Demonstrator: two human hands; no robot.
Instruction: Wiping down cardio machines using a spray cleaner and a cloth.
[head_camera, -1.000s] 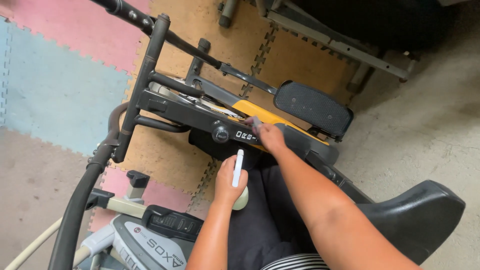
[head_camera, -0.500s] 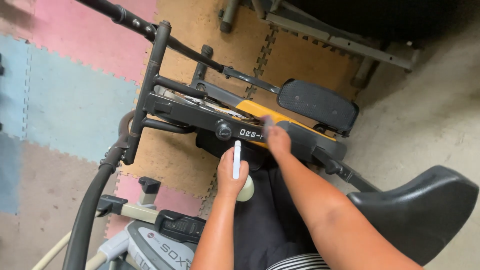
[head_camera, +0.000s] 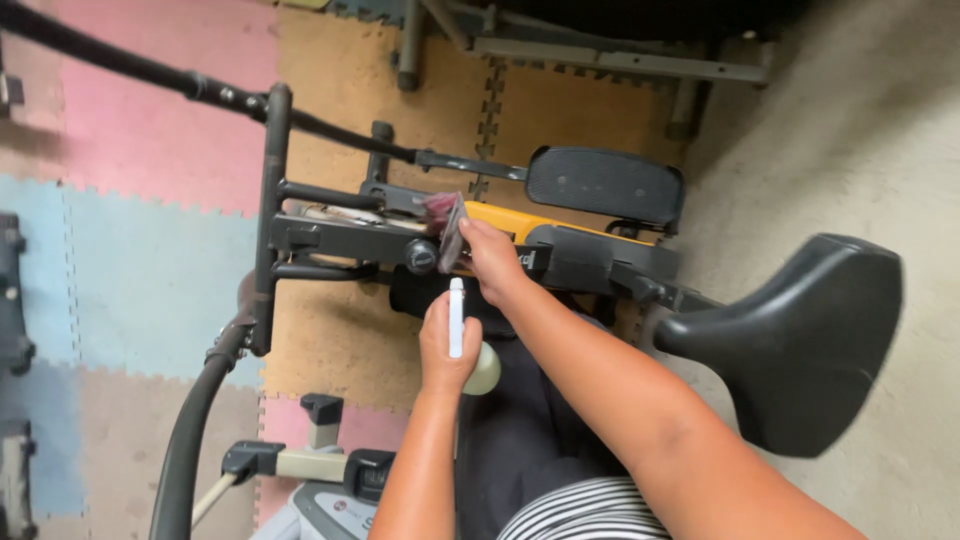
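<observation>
Right hand (head_camera: 495, 262) closed on a dark red cloth (head_camera: 447, 222), pressed against the exercise machine's black frame (head_camera: 340, 238); left hand (head_camera: 447, 345) gripping a white spray bottle (head_camera: 457, 318) just below; risk judged: cloth catching on the adjustment knob (head_camera: 420, 256); spray drifting onto foam mats (head_camera: 150, 280).

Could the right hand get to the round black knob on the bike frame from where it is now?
Probably yes. The right hand presses a dark cloth on the frame, right beside the black knob. Nothing lies between them; only the cloth it holds might hamper a grip.
</observation>
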